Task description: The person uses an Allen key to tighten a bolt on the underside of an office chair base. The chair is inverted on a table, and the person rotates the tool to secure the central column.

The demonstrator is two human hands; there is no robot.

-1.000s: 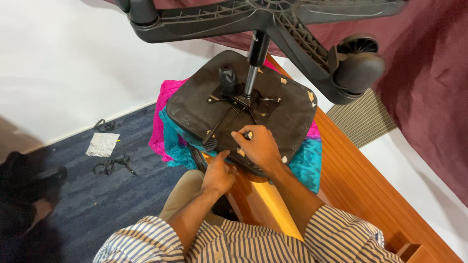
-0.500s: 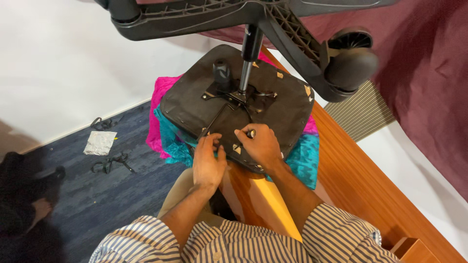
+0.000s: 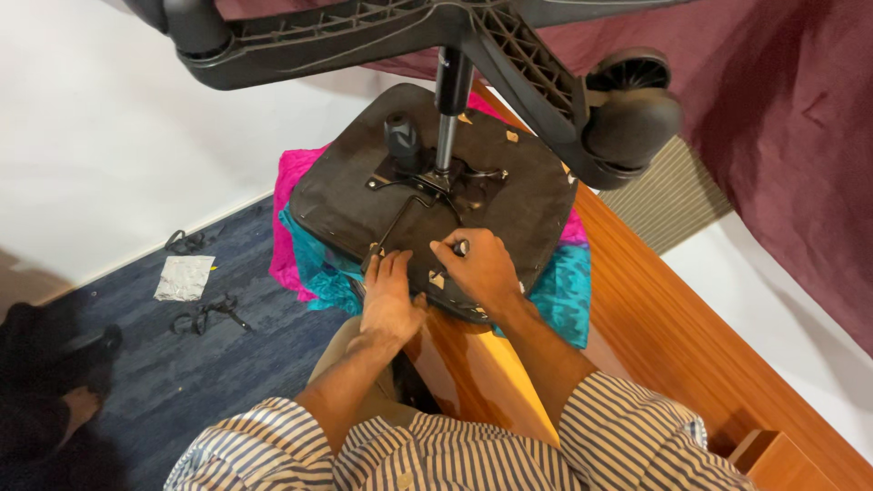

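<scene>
Head view, single frame. I see an office chair turned upside down, its black seat underside facing up and resting on a pink and teal cloth spread over the end of a polished wooden table. The chrome gas column rises from the metal mechanism plate at the seat's centre to the black star base, which fills the top of the frame. One caster wheel hangs at the upper right.

The left hand lies palm down on the near edge of the seat underside, fingers extended and flat; it presses there and closes on nothing that I can make out. The right hand sits just beside it, touching the same near edge, fingers curled round a small dark item at the knuckles. It is too small for me to tell what it is, or how tightly it is pinched.

Both forearms come out of striped sleeves at the bottom of the frame.

On the blue carpet to the left, well apart from the chair, lie a small silvery packet and some dark loose parts. A maroon cloth covers the upper right.
</scene>
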